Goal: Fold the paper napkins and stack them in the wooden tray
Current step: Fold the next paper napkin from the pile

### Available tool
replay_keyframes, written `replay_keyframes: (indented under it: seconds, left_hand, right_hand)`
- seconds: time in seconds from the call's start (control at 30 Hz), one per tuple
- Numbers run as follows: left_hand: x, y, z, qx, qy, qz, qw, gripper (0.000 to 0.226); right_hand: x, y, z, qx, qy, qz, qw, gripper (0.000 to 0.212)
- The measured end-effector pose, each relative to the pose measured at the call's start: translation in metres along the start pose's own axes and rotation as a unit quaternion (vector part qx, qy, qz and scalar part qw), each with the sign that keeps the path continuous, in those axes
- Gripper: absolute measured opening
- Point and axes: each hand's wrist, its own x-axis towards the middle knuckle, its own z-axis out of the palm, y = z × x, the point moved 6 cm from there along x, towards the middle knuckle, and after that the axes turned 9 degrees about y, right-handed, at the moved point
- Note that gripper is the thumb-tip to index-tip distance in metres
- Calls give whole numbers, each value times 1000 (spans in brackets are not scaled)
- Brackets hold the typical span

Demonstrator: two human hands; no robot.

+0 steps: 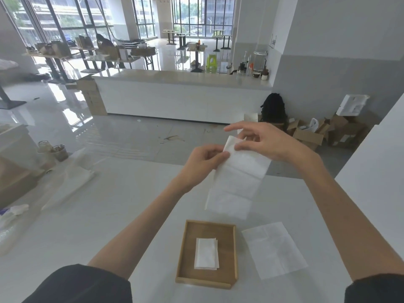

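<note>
Both hands are holding a long, creased white paper napkin (236, 184) in the air: the left hand (203, 162) is pinching its upper corner and the right hand (266, 143) is gripping its top edge (index finger straight). It is hanging beyond the shallow brown wooden tray (188, 248), where a small folded white napkin stack (206, 254) is lying.

Your white bench (131, 215) carries 1 wooden tray (203, 283) near its front edge. 1 unfolded napkin (274, 250) lies flat just right of it, not touching. To your left lie 1 clear plastic wrapper (70, 184) and crumpled plastic (11, 215) at the edge.
</note>
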Motion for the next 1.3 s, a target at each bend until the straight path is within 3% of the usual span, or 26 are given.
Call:
replay_keyframes:
  seconds: [0.1, 0.2, 0.33, 0.43, 0.5, 0.6, 0.67, 0.9, 1.1, 1.23, 1.3]
  left_hand:
    - [4, 1, -10, -38, 68, -26, 997, 11]
    - [4, 0, -15, -59, 102, -41, 992, 10]
    - [3, 2, -15, -68, 101, -51, 991, 10]
    - [2, 3, -16, -76, 101, -50, 991, 11]
    - [2, 4, -17, -69, 106, -44, 991, 10]
    - [2, 3, -21, -71, 111, -38, 991, 11]
    - [3, 3, -24, -72, 111, -35, 991, 11]
    - [6, 3, -24, -82, 56, -61, 993, 13]
    - [7, 11, -16, -70, 36, -33, 996, 13]
    - [9, 17, -13, -85, 16, -19, 996, 19]
    - [8, 21, -12, -100, 7, -12, 995, 20]
  right_hand:
    - [-10, 21, -6, 122, 145, 58, 980, 38]
    - [-30, 48, 26, 271, 137, 163, 939, 68]
    - [-34, 61, 57, 364, 136, 184, 903, 37]
    - [-29, 66, 50, 384, 229, 184, 875, 28]
    - [-25, 64, 44, 409, 260, 158, 860, 34]
    - [-21, 56, 48, 415, 172, 150, 881, 55]
    - [-20, 56, 56, 406, 118, 161, 892, 56]
    - [-21, 60, 44, 400, 174, 148, 888, 31]
    - [-26, 59, 28, 395, 193, 129, 889, 21]
    - [-32, 51, 18, 396, 213, 100, 887, 21]
    - [-34, 46, 14, 388, 226, 90, 889, 34]
